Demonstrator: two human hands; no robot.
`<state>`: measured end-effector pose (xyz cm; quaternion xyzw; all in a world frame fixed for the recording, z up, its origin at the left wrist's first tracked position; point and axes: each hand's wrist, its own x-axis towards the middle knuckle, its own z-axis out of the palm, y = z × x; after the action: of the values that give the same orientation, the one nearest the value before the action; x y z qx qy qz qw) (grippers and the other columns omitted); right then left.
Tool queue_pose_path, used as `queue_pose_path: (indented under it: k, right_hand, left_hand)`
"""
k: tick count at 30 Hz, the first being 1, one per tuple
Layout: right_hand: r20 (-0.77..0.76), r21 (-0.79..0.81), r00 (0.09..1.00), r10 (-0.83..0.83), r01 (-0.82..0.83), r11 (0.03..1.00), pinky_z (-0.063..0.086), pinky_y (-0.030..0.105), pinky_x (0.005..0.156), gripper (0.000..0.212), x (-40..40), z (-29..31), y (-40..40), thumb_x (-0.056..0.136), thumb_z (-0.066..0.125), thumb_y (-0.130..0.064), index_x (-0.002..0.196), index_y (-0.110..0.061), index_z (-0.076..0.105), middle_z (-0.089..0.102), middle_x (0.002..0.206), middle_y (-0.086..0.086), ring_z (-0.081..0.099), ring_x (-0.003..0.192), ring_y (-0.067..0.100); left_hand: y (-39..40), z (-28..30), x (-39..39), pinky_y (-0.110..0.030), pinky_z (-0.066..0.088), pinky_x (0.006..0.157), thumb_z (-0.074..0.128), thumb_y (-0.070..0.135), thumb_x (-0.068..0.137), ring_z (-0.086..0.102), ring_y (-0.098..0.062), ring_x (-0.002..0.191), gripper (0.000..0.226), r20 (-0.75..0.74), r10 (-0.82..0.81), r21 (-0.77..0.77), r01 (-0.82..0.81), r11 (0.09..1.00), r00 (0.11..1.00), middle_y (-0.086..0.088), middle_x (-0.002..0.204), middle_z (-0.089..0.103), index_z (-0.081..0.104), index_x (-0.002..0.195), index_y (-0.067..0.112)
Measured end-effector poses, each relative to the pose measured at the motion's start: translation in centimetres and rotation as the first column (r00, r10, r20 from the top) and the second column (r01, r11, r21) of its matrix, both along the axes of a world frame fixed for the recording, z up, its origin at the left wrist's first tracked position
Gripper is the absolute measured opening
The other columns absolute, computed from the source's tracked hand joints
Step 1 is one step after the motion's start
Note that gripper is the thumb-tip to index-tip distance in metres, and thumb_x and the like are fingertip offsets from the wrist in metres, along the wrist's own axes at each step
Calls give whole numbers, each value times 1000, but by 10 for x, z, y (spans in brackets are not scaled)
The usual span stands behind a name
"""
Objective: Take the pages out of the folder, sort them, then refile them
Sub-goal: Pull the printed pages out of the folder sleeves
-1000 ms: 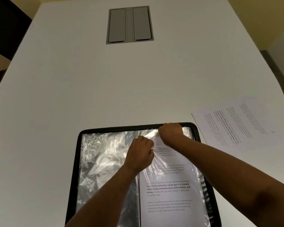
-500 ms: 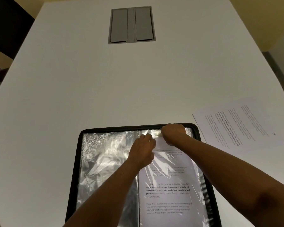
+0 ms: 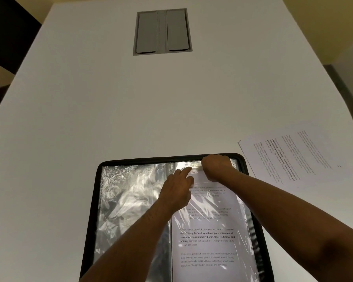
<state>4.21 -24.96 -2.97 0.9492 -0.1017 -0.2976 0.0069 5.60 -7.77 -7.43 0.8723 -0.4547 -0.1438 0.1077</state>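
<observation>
At the top edge of the folder (image 3: pixel 171 216) on the desk (image 3: pixel 110 110): right hand (image 3: pixel 217 166) curled tight at the sleeve mouth, seemingly pinching plastic or page (image 3: pixel 208 241), can't tell which, and left hand (image 3: pixel 176 192) now poking one straight finger toward that opening instead of bunching the film like a second ago. Probably means opening the pocket up. Still sleeved though, with pulled pages (image 3: pixel 293 157) stacked off right.
</observation>
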Motion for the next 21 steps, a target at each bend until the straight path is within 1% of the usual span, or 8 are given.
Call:
queue_pose_path:
  k: [3, 5, 7, 9, 11, 12, 18, 21]
  right_hand:
    - [-23, 20, 1000, 8, -8, 1000, 47, 31, 69, 20, 1, -2, -2, 88, 60, -11, 108, -10, 62, 59, 86, 2, 55, 75, 18]
    - [-32, 53, 999, 18, -17, 998, 50, 32, 72, 20, 6, 1, -4, 88, 60, -16, 108, -11, 63, 56, 86, 0, 56, 77, 18]
    - [-40, 114, 999, 26, -22, 993, 52, 34, 76, 23, 19, 12, -10, 89, 59, -22, 110, -14, 65, 61, 95, 0, 58, 84, 19]
    - [-37, 136, 997, 63, -57, 989, 50, 36, 84, 27, 36, 30, -17, 91, 58, -27, 113, -15, 65, 63, 112, 3, 59, 99, 23]
    - [-10, 124, 995, 96, -94, 988, 45, 38, 92, 32, 55, 51, -26, 94, 56, -33, 118, -14, 61, 59, 125, 5, 55, 114, 26]
    - [2, 118, 995, 98, -97, 988, 44, 39, 95, 34, 64, 60, -30, 95, 55, -34, 121, -13, 60, 58, 128, 5, 53, 118, 26]
    - [163, 51, 984, 72, -82, 995, 46, 39, 90, 36, 108, 127, -59, 96, 55, -30, 123, -6, 59, 58, 130, 13, 55, 116, 32]
    - [297, 9, 954, 46, -51, 999, 47, 40, 91, 34, 122, 172, -79, 95, 56, -27, 118, -1, 62, 59, 126, 19, 56, 113, 37]
  left_hand:
    - [2, -1, -1, -38, 44, 96, 64, 19, 84, 43, -25, 126, 25, -2, 22, -40, -22, 999, 1000, -6, 147, 40, 62, 108, 15]
    - [3, -1, -1, -37, 49, 86, 66, 19, 81, 50, -23, 114, 23, -1, 48, -110, -48, 993, 999, -3, 133, 50, 63, 103, 15]
    - [2, 2, -2, -35, 51, 75, 66, 20, 79, 53, -20, 100, 21, 0, 72, -180, -71, 981, 997, 0, 115, 54, 63, 99, 16]
    - [-1, 5, -4, -32, 50, 71, 65, 20, 78, 52, -17, 92, 22, 19, 76, -233, -70, 970, 997, 1, 105, 54, 63, 99, 16]
    - [-7, 11, -7, -30, 49, 72, 65, 22, 79, 52, -16, 91, 25, 47, 65, -272, -49, 961, 997, 1, 104, 55, 63, 103, 15]
    - [-10, 14, -8, -29, 49, 74, 64, 23, 79, 53, -16, 92, 27, 55, 60, -293, -41, 955, 997, 0, 104, 56, 63, 105, 15]
    - [-24, 19, -18, -32, 50, 79, 61, 21, 83, 54, -18, 95, 26, 43, 1, -356, 15, 934, 999, -1, 102, 61, 62, 108, 14]
    - [-23, 17, -21, -33, 50, 74, 61, 16, 81, 56, -18, 90, 20, 6, -3, -386, 5, 923, 1000, -1, 96, 63, 62, 101, 12]
